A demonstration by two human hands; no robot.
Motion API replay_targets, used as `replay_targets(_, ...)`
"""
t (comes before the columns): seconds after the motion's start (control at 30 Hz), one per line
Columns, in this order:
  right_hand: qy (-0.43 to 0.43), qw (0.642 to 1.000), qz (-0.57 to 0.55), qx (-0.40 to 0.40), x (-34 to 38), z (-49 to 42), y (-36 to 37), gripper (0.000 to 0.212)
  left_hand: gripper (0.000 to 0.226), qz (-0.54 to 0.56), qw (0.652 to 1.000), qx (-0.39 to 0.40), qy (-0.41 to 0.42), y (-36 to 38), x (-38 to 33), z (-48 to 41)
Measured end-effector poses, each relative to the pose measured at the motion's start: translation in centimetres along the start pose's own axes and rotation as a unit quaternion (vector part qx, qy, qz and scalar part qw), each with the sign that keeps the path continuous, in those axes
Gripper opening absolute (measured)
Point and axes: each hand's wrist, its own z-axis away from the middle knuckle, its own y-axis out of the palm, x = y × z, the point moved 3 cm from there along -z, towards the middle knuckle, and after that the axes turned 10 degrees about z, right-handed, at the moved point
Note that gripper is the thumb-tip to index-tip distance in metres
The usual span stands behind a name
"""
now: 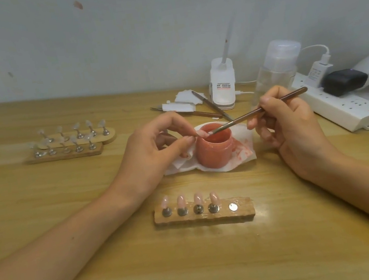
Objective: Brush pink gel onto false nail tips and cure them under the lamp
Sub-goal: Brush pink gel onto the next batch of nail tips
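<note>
Head view: left hand [153,149] pinches a tip [202,133] over the jar [215,150]. Right hand [288,119] grips the brush [258,111], bristles slanting left onto the tip.

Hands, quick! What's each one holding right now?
Left hand: pinches a nail tip over the pink gel jar.
Right hand: grips the brush, bristle end at the nail tip.

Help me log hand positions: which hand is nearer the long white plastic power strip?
Right. The right hand, holding a brown brush, is beside the white power strip; the left hand pinches a nail tip beyond the round pink gel jar.
</note>
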Motion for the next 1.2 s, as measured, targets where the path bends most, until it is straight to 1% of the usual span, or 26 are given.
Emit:
replay_targets(0.07, 0.012, 1.0, -0.019, -0.012, -0.06, -0.04, -0.15, 0.024, 0.005, 0.0, 1.0, 0.0, 0.001, 0.06, -0.08, 0.03)
replay_targets(0.13, 0.0, 0.999, -0.033, -0.005, 0.13, 0.06, -0.03, 0.023, 0.005, -0.002, 1.0, -0.001, 0.001, 0.09, -0.18, 0.04)
replay_targets(0.2, -0.014, 1.0, -0.015, 0.008, 0.2, 0.15, 0.13, 0.023, 0.005, -0.008, 1.0, 0.003, 0.005, 0.11, -0.2, 0.05)
replay_targets(0.27, -0.007, 1.0, -0.011, -0.004, 0.11, 0.08, -0.02, 0.022, 0.006, -0.012, 1.0, 0.004, 0.01, 0.1, -0.25, 0.05)
replay_targets(0.33, 0.0, 0.999, -0.033, -0.014, 0.08, -0.04, -0.25, 0.022, 0.007, -0.017, 1.0, 0.007, 0.018, 0.15, -0.31, 0.05)
replay_targets(0.4, -0.011, 0.999, -0.038, 0.003, 0.24, 0.03, -0.09, 0.021, 0.009, -0.024, 0.999, 0.011, 0.025, 0.2, -0.36, 0.08)
replay_targets(0.47, -0.016, 1.0, -0.017, 0.015, 0.21, 0.1, 0.12, 0.02, 0.009, -0.033, 0.999, 0.011, 0.028, 0.18, -0.39, 0.07)
replay_targets(0.53, 0.0, 1.0, -0.013, -0.003, -0.03, 0.02, -0.07, 0.022, 0.01, -0.039, 0.999, 0.01, 0.031, 0.17, -0.42, 0.01)
replay_targets(0.6, 0.005, 0.999, -0.035, -0.008, -0.06, 0.0, -0.18, 0.022, 0.011, -0.039, 0.999, 0.009, 0.031, 0.15, -0.45, 0.06)
replay_targets(0.67, -0.013, 0.999, -0.038, 0.013, 0.18, 0.06, 0.06, 0.019, 0.01, -0.035, 0.999, 0.009, 0.029, 0.13, -0.46, 0.04)
replay_targets(0.73, -0.019, 0.999, -0.016, 0.023, 0.19, 0.12, 0.2, 0.019, 0.011, -0.038, 0.999, 0.008, 0.03, 0.13, -0.44, 0.01)
replay_targets(0.87, 0.007, 0.999, -0.03, -0.009, -0.14, -0.08, -0.26, 0.02, 0.011, -0.045, 0.999, 0.003, 0.031, 0.13, -0.35, 0.01)
replay_targets(1.0, -0.019, 0.999, -0.021, 0.028, 0.14, 0.1, 0.14, 0.019, 0.011, -0.041, 0.999, -0.001, 0.028, 0.13, -0.28, 0.02)
replay_targets(1.13, 0.006, 1.0, -0.029, -0.007, -0.19, -0.15, -0.31, 0.02, 0.01, -0.046, 0.999, -0.005, 0.026, 0.12, -0.37, 0.04)
replay_targets(1.2, -0.009, 0.999, -0.032, 0.008, 0.0, -0.09, -0.2, 0.019, 0.01, -0.046, 0.999, -0.004, 0.025, 0.16, -0.44, -0.01)
